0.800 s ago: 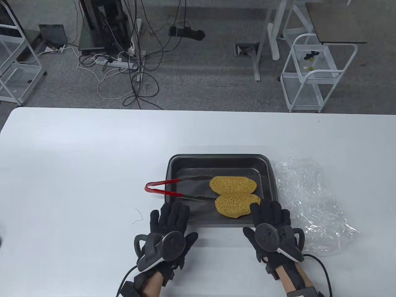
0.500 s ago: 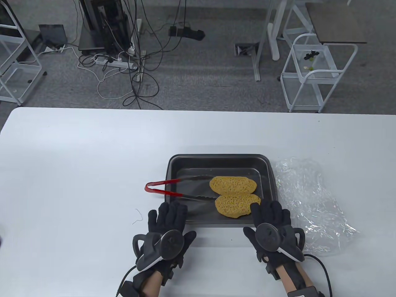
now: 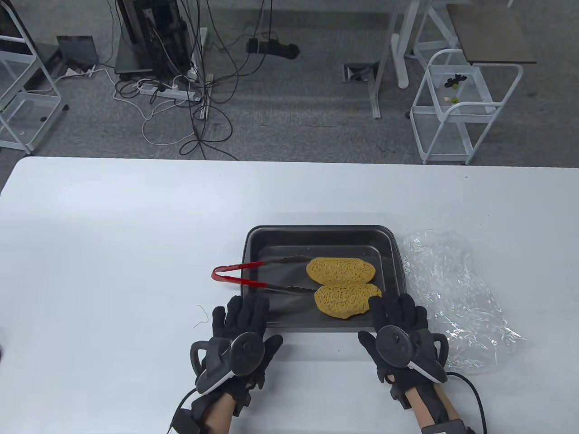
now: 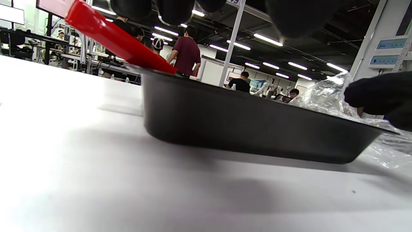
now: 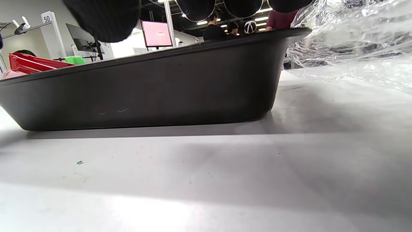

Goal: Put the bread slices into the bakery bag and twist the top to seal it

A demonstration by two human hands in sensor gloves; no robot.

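Observation:
Two yellow bread slices, one farther [image 3: 340,271] and one nearer [image 3: 344,300], lie in a black baking tray [image 3: 316,233]. Red-handled tongs [image 3: 244,275] rest across the tray's left rim, tips beside the bread. A crumpled clear bakery bag [image 3: 452,294] lies flat on the table right of the tray. My left hand [image 3: 242,316] lies flat at the tray's near-left corner, fingers straight, holding nothing. My right hand [image 3: 400,316] lies flat at the near-right corner, its fingers over the rim next to the nearer slice. The tray wall [image 4: 244,125] [image 5: 145,93] fills both wrist views.
The white table [image 3: 113,235] stretches wide to the left and behind the tray. A small thread [image 3: 201,316] lies left of my left hand. Beyond the far edge are floor cables and a white wire cart [image 3: 457,104].
My left hand has slid a little to the left and back toward the near edge. The right hand, bread, tongs and bag stay as they were.

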